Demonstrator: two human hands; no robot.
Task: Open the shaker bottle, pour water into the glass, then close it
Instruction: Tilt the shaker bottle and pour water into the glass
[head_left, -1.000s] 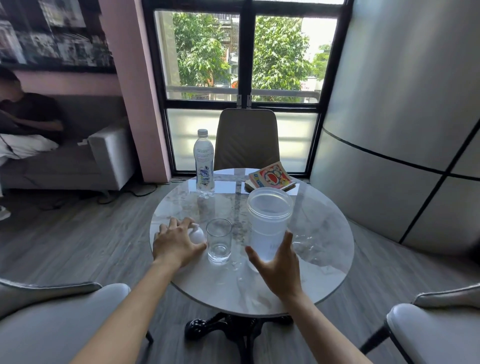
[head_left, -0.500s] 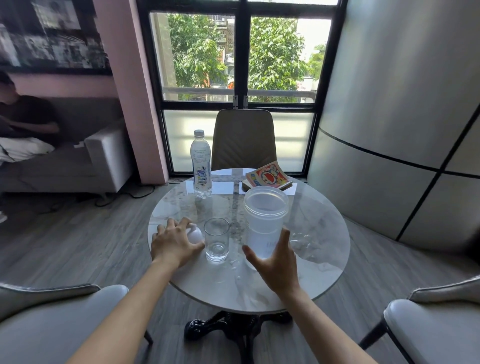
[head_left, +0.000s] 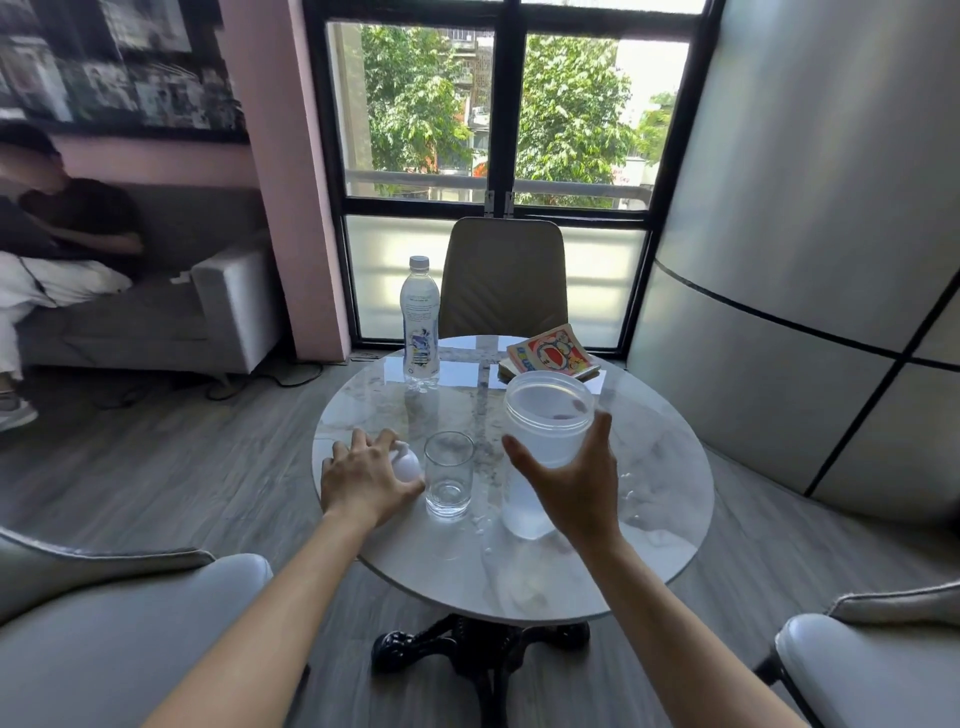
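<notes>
The translucent shaker bottle (head_left: 545, 410) stands upright on the round marble table (head_left: 660, 467) with no lid on and water in its lower part. My right hand (head_left: 576, 488) wraps its middle, thumb on the left side and fingertips showing through the far wall. An empty clear glass (head_left: 449, 475) stands just left of the bottle. Left of the glass, my left hand (head_left: 363, 480) lies over the white shaker lid (head_left: 407, 462), which rests on the table and is mostly hidden by my fingers.
A capped plastic water bottle (head_left: 420, 327) and a colourful book (head_left: 550, 356) sit at the table's far side. Water drops lie between glass and shaker. A brown chair (head_left: 506, 275) stands behind the table, grey chairs near left (head_left: 104, 623) and right (head_left: 857, 665). A person sits on the sofa (head_left: 78, 223).
My right hand has risen from the bottle's base and closed around its middle. My left hand has stayed on the lid. The bottle and glass have not moved.
</notes>
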